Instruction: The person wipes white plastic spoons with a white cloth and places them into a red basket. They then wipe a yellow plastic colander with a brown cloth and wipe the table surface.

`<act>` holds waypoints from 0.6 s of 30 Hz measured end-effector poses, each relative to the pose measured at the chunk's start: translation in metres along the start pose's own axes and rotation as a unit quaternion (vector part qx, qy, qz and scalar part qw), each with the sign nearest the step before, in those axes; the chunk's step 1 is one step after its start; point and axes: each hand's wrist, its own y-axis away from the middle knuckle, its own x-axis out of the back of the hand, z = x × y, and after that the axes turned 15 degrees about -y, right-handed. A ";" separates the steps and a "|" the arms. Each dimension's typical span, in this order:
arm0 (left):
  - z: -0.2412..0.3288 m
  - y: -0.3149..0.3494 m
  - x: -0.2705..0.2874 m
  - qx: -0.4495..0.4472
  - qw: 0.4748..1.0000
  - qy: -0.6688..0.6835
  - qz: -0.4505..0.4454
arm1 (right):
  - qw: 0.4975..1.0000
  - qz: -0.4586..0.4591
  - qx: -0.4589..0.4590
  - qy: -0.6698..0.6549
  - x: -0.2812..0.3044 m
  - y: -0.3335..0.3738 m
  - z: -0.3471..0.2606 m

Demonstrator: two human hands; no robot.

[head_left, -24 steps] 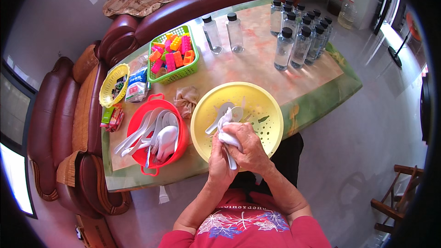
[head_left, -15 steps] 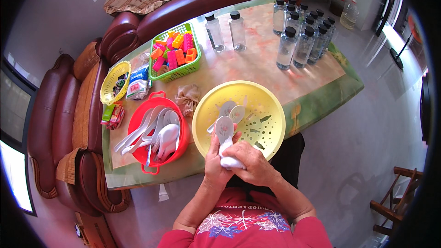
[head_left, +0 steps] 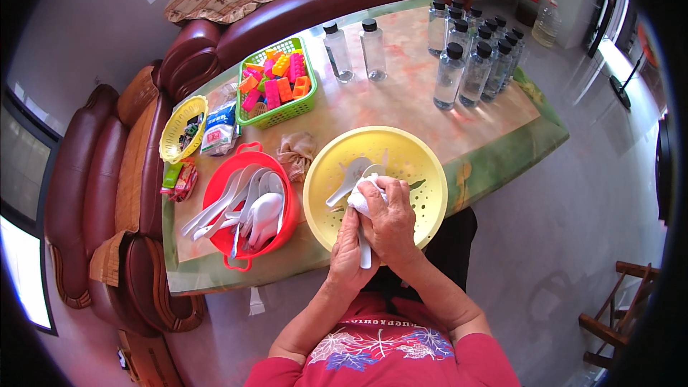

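Observation:
Over the near edge of a yellow perforated basin (head_left: 423, 154), my left hand (head_left: 347, 254) grips a spoon (head_left: 365, 252), its white handle pointing down toward me. The fingers of my right hand (head_left: 394, 226) press a white cloth (head_left: 368, 199) around the spoon's bowl, which is hidden. Inside the yellow basin lie white spoons (head_left: 353, 172) beyond my hands. To the left, a red basin (head_left: 290, 209) with two handles contains several white spoons (head_left: 264, 209), their handles leaning over its left rim.
A crumpled brown cloth (head_left: 296, 154) lies between the basins. Beyond are a green basket (head_left: 279, 112) of toy blocks, a yellow basket (head_left: 168, 147) of small items and plastic packets (head_left: 220, 132). Clear bottles with black caps (head_left: 449, 75) stand across the table (head_left: 494, 145).
My right hand has moved the white cloth up from the spoon's handle to its bowl, covering it. My left hand has shifted its hold, and the handle now shows below.

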 end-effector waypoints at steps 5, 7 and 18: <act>-0.005 -0.004 0.002 -0.024 1.000 -0.013 0.003 | 0.994 -0.086 -0.064 0.017 0.007 0.015 -0.003; -0.006 -0.005 0.003 -0.023 0.999 0.021 0.017 | 0.988 -0.133 -0.077 -0.015 0.011 0.019 -0.003; 0.009 -0.008 0.016 -0.049 0.995 -0.040 0.075 | 0.923 -0.252 -0.089 -0.276 0.053 0.035 -0.016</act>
